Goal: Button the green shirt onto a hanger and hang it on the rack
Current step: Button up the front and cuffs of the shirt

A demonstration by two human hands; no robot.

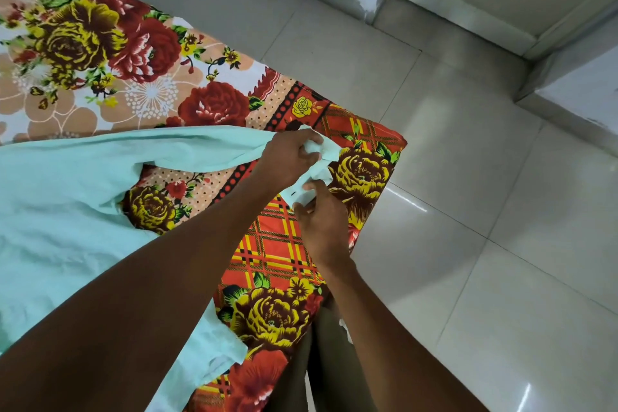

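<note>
Lying spread on the bed, the shirt [63,211] covers the left part of the head view, pale green and a little wrinkled. Its body is flat on the flowered sheet [214,104], and one long sleeve [174,147] stretches to the right, toward the corner of the bed. Both hands meet at the end of this sleeve, at the cuff [314,174]. The left hand [287,157] is above, its fingers curled around the bunched cloth. The right hand [322,221] is just below and touches the same cuff, pinching its edge between thumb and fingers. A small dark buttonhole is visible on the cuff between the two hands. The hands are close together, almost touching. The rest of the shirt lies behind and to the left of them, under the left forearm. To the right of the bed is the tiled floor [468,177], pale and shiny.
</note>
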